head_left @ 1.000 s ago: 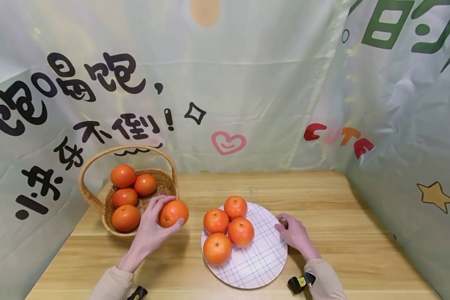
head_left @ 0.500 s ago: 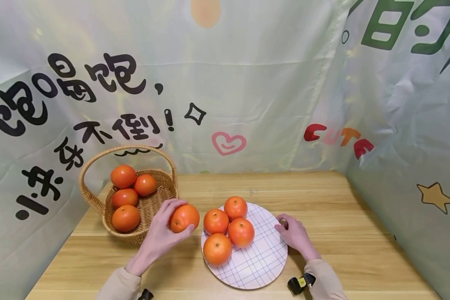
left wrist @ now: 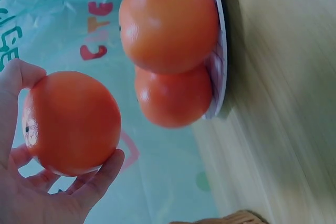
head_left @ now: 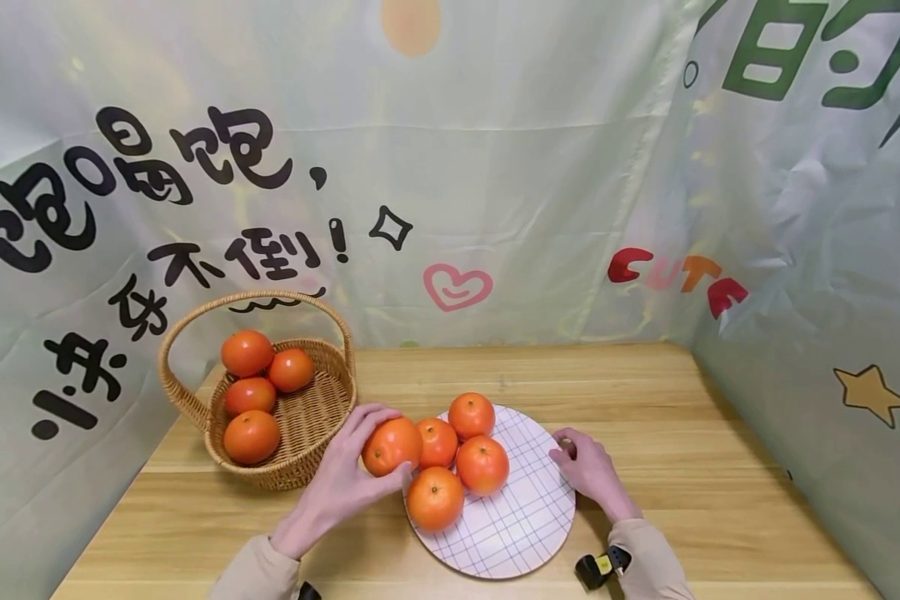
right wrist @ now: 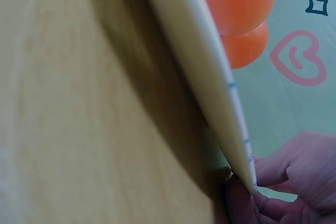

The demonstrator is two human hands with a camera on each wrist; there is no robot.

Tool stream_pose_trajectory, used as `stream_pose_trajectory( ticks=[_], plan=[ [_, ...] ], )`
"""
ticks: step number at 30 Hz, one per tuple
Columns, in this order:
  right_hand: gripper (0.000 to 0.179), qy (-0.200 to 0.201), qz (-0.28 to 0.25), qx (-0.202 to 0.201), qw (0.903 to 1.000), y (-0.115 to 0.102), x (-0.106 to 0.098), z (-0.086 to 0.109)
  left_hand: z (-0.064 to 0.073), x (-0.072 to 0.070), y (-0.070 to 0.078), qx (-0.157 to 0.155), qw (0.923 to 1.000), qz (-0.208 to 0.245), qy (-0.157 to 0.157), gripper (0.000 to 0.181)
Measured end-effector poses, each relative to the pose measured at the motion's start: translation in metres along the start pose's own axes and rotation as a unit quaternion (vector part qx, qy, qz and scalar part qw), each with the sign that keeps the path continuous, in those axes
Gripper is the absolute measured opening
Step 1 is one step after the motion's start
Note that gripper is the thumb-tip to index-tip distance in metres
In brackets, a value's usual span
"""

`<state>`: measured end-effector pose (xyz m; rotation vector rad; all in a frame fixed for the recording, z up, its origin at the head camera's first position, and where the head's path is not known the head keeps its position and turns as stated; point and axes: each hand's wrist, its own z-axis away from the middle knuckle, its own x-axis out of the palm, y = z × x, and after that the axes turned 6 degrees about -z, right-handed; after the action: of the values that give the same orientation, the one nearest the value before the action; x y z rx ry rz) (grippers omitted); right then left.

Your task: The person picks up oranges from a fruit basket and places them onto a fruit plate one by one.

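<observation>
My left hand grips an orange between thumb and fingers, just left of the plate. In the left wrist view this orange hangs well above the table, with fingertips curved round its sides. A round white plate with a blue grid bears several oranges on its left half. The held orange overlaps one of them in the head view. My right hand pinches the plate's right rim. The right wrist view shows that hand's thumb and fingers on either side of the rim.
A wicker basket with a tall arched handle stands on the left, several more oranges inside it along its left side. The wooden table ends at a printed cloth backdrop behind and on both sides.
My left hand has carried the orange rightward from over the basket's right edge to the plate's left edge. The right hand and plate have stayed in place.
</observation>
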<state>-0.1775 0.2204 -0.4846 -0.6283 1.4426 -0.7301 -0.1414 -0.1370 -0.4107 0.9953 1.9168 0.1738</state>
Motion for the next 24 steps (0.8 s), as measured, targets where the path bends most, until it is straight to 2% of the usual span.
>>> stream_pose_trajectory(
  ticks=[7, 15, 24],
  plan=[
    [0.028, 0.001, 0.0, 0.001, 1.0, 0.001, 0.001, 0.0, 0.0, 0.006, 0.011, 0.021, 0.9997, 0.004, -0.012, 0.055],
    [0.027, 0.001, -0.001, 0.006, 1.0, 0.0, 0.001, 0.0, 0.001, 0.013, 0.022, 0.026, 0.999, 0.009, -0.034, 0.058],
    [0.028, 0.001, 0.001, 0.005, 1.0, 0.0, 0.001, 0.0, -0.001, 0.019, 0.038, -0.016, 0.9946, 0.069, -0.076, 0.064]
  ],
)
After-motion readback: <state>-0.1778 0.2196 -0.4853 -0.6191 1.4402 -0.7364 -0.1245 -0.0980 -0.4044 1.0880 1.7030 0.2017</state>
